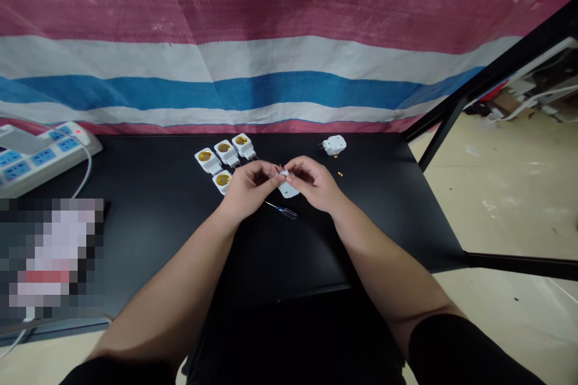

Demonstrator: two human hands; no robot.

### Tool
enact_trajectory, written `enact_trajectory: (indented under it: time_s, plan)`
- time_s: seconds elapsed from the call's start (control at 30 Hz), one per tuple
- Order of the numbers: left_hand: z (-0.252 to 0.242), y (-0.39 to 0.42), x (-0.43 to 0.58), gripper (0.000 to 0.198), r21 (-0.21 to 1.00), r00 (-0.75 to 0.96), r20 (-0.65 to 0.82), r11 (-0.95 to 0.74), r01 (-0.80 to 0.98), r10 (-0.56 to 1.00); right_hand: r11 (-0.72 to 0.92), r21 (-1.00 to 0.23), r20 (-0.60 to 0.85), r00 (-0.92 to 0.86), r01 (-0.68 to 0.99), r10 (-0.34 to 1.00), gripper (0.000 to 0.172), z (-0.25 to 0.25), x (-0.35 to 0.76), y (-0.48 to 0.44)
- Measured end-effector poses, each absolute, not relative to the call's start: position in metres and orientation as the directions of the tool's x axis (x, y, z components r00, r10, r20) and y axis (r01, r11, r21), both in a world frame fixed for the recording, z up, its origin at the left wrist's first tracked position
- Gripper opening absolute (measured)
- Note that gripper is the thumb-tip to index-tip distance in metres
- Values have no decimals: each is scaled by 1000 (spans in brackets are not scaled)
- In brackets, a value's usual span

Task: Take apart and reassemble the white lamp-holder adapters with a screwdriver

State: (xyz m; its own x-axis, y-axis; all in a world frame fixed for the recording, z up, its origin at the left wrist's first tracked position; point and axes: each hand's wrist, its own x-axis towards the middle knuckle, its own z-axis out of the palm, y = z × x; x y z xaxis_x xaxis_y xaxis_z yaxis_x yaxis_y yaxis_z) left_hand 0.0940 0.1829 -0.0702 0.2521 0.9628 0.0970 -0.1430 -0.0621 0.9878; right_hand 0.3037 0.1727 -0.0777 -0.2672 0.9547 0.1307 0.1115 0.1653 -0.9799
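Note:
Over the middle of the black table, my left hand (250,186) and my right hand (316,183) meet at a white plug-in lamp holder (289,190). Both pinch its upper part between thumb and fingers; its flat lower face with a small dark mark shows below them. A screwdriver (286,212) with a dark handle lies just below, its thin shaft pointing toward my left hand. Beside that hand stand several white lamp holders (207,160) with gold-coloured sockets and metal prongs. The fingertips hide the finer details of the held part.
Another white plug piece (334,145) lies at the back right, with a small brass part (340,174) near it. At left are a white power strip (49,153) and a blurred-out phone-like object (61,246). A black metal frame (440,132) borders the table's right.

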Motion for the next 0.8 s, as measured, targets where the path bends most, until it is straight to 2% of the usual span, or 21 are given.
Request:
enact_trajectory:
  time_s: [0.3,0.43,0.63,0.8]
  plan:
    - [-75,184,94,36,986,216,45,-8,-167,975,208,-973,179,-241,97,954,25,-82,305,174]
    - [-76,184,93,33,993,185,80,-62,-100,979,278,-955,245,-258,101,934,24,-89,306,176]
    - [-73,180,93,22,979,174,187,-198,46,967,301,-944,269,-215,136,939,18,-86,303,175]
    - [-71,178,93,19,969,211,191,-218,117,959,338,-904,311,-139,261,940,13,-76,297,169]
